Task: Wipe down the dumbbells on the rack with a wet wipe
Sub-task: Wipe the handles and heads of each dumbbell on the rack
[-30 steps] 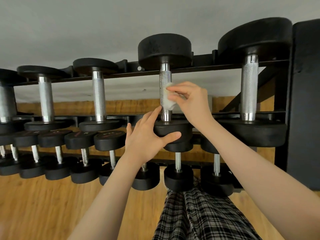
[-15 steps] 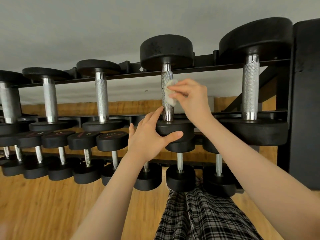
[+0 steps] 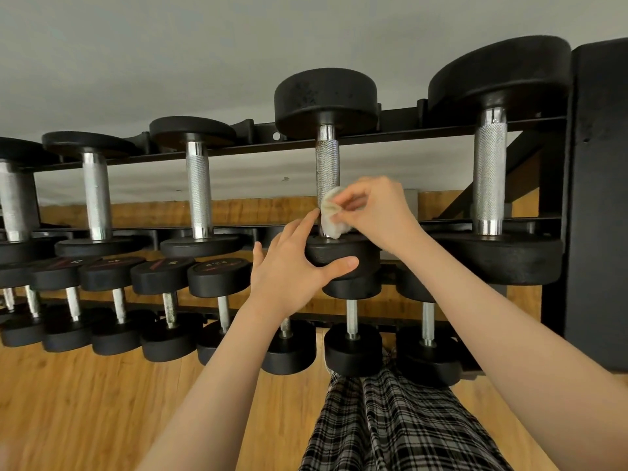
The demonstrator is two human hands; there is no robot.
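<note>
A black dumbbell with a knurled steel handle (image 3: 327, 164) lies on the top shelf of the black rack (image 3: 441, 125), second from the right. My right hand (image 3: 380, 212) pinches a crumpled white wet wipe (image 3: 331, 215) against the lower end of that handle, just above the near weight head (image 3: 343, 254). My left hand (image 3: 292, 266) holds that near head, thumb across its front and fingers up its left side.
More dumbbells fill the top shelf to the left (image 3: 198, 188) and right (image 3: 491, 171). Smaller ones (image 3: 217, 277) line the lower shelf. The rack's black upright (image 3: 598, 198) stands at the right. Below are wood floor (image 3: 102, 402) and my plaid trousers (image 3: 390, 419).
My right hand has slid the wipe down the handle from its middle to its lower end by the near head. The left hand has kept its hold on the head.
</note>
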